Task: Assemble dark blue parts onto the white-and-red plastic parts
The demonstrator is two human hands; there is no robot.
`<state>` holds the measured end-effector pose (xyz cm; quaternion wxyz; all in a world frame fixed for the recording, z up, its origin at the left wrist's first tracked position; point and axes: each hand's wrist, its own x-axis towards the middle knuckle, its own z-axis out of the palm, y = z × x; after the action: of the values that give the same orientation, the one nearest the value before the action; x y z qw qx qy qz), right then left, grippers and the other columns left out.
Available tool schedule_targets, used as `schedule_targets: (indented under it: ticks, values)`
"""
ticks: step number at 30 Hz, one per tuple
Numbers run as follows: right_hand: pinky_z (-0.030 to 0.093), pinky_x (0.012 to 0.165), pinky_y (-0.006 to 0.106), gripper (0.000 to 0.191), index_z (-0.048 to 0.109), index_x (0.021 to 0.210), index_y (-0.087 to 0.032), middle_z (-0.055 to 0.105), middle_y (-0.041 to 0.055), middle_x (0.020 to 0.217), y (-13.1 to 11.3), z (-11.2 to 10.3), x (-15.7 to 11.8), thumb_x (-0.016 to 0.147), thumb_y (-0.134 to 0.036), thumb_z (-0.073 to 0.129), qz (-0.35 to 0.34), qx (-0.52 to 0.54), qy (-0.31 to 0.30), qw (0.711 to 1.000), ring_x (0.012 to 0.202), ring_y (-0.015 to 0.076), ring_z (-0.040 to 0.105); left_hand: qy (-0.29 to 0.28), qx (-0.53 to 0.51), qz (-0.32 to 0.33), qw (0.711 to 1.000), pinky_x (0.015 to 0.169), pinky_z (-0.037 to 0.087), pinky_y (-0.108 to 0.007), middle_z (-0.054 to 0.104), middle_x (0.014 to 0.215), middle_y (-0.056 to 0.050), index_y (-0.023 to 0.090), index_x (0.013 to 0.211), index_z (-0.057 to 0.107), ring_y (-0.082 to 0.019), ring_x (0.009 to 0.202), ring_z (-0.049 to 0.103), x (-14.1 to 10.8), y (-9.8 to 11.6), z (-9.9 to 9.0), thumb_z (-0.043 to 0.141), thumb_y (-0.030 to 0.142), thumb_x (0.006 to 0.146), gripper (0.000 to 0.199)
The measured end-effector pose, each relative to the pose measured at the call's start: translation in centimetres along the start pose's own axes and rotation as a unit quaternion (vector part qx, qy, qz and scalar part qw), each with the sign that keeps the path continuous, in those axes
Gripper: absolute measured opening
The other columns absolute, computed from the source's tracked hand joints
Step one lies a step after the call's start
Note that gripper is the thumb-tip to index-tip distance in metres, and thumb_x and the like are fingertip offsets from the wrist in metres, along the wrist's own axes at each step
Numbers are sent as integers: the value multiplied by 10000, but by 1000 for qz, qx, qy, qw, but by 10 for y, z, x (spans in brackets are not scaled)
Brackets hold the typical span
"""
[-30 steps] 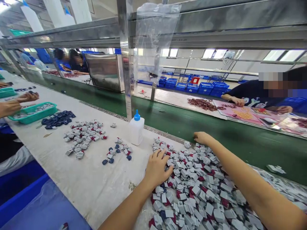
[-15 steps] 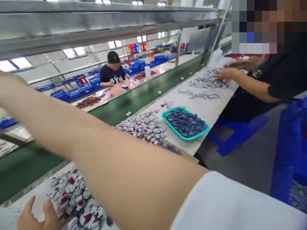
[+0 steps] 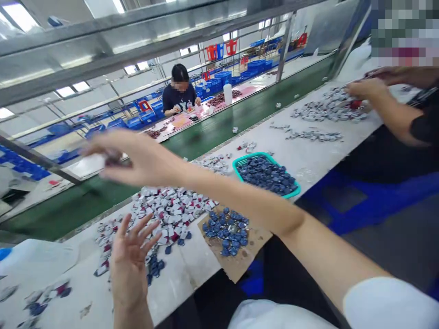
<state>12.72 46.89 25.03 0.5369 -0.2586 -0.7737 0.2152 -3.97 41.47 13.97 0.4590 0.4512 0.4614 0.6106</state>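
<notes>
My left hand is raised with its fingers spread, holding nothing, in front of a heap of small white-and-maroon pieces. My right arm reaches across the view, and its hand, smeared by motion, is above the far side of the heap. Its fingers curl around something small, dark and reddish that is too blurred to name. Small blue pieces lie on a sheet of cardboard at the table's front edge. Some loose blue pieces sit beside my left hand.
A teal basket full of dark blue pieces stands on the table. Beyond runs a green conveyor belt. A co-worker's hand is over another pile at right. Another person sits across the belt. A metal beam crosses overhead.
My right hand has come back from the far left edge into view. My left hand, low at the left before, now shows upright and spread. The view has shifted, showing the cardboard more fully.
</notes>
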Motion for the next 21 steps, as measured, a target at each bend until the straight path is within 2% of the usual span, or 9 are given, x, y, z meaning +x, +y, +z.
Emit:
schedule_targets:
  ticks: [2,5,9,13,14,15,17,19,21]
  values:
    - [493,772,175,224,599,1044,-73,624,20,1025,10,-1,-45,820,-66,616,0,-6,16,1000,956,110,563,-95,-37,-53,993,661,584,-348,687,1130,-80,280,1248,554,-270,977,666,-14,-10,30,510,649,789,590]
    - [461,927,225,233,578,1086,-79,613,82,1094,28,-1,-113,857,-119,598,32,-48,69,996,1065,129,537,-147,-67,-87,983,649,582,-292,667,1167,-102,254,1225,575,-243,986,662,-21,-30,65,565,635,772,592]
    - [381,1039,296,283,552,1178,-69,575,123,1220,32,-1,-160,918,-93,442,111,-133,-17,985,1216,163,468,-163,-86,-188,965,572,551,-200,691,1048,-68,217,1099,635,-164,810,670,-26,-53,83,743,523,667,540]
    - [250,1131,400,492,366,1416,-183,425,74,1414,19,-22,-200,946,-281,473,145,-195,-140,960,1340,189,340,-186,-90,-321,924,476,497,-166,661,843,-16,186,1013,640,-98,613,591,-46,-64,71,831,443,582,537]
    - [302,1105,360,522,357,1428,-217,450,56,1396,20,-36,-213,944,-374,473,170,-243,-122,947,1307,182,387,-182,-90,-336,920,450,474,-157,634,797,-2,180,1000,635,-87,587,562,-52,-66,64,824,443,593,520]
    - [389,1031,301,462,434,1374,-264,513,21,1335,23,-52,-226,945,-436,438,222,-319,-51,920,1228,163,471,-171,-88,-342,920,423,443,-146,600,754,13,177,979,627,-75,560,529,-58,-68,57,811,450,612,493]
    - [426,954,413,434,545,1250,-168,591,122,1179,39,-89,-248,967,-415,327,297,-390,46,870,1101,248,538,-134,-83,-342,926,378,365,-128,511,673,48,181,919,599,-46,488,435,-68,-72,43,770,471,660,425]
    - [448,848,462,419,645,1025,-161,627,143,972,61,-120,-262,918,-462,374,334,-419,61,842,938,294,570,-97,-79,-347,929,360,294,-121,422,628,73,198,916,564,-30,440,331,-73,-75,29,731,482,700,394]
    - [469,752,402,372,654,983,-196,624,108,927,83,-138,-266,869,-475,438,351,-417,28,838,869,269,575,-75,-93,-364,924,360,263,-124,389,636,73,215,1011,549,-37,443,294,-74,-77,19,685,496,734,417]
